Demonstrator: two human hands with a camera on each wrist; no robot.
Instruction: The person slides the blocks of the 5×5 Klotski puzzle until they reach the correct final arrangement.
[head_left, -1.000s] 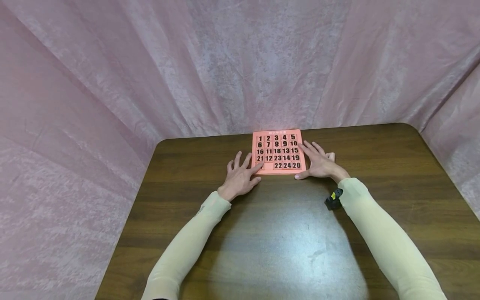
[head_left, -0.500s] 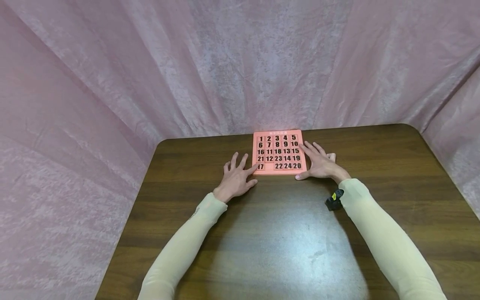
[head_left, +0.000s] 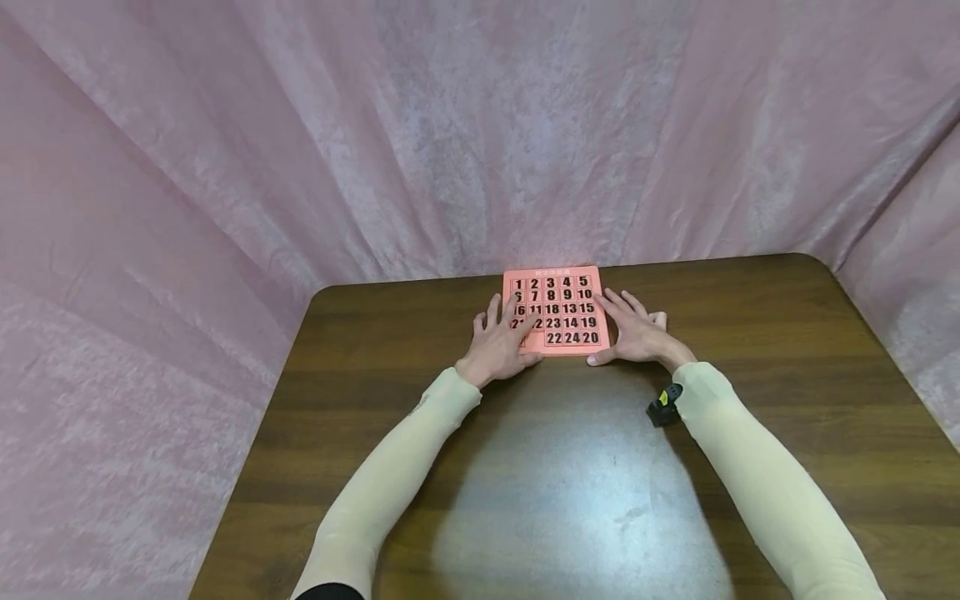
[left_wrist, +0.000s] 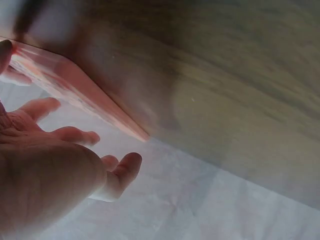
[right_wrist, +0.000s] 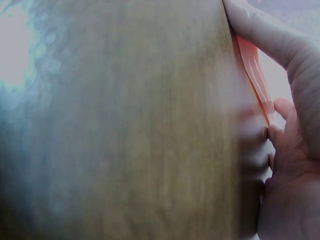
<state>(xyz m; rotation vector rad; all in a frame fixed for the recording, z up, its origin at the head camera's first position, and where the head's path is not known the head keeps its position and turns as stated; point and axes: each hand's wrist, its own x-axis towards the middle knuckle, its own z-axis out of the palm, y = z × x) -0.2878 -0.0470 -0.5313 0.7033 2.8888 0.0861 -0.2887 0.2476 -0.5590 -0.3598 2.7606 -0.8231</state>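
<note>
A pink sliding number puzzle (head_left: pixel 570 351) lies flat near the table's far edge, its black-numbered tiles in rows. Over its lower left part spreads my left hand (head_left: pixel 497 346), index fingertip on the tile area around 12 and thumb by the front edge. That hand hides the bottom-left tile and parts of the left column. A gap shows left of tile 22. My right hand (head_left: pixel 637 333) touches the puzzle's right side, its index finger near tile 10 and thumb at the front right corner. In the left wrist view, the puzzle's side (left_wrist: pixel 95 90) appears beyond the left fingers.
The brown wooden table (head_left: pixel 360 358) has rounded far corners and a bright reflection in front. Pink velvet curtain (head_left: pixel 525 125) hangs right behind the far edge and along the sides. A black device (head_left: pixel 663 406) sits at the right wrist.
My left hand drew back left, uncovering tile 17, then came forward and right over the puzzle's lower left. My right hand stays at the right side. The view has shifted slightly.
</note>
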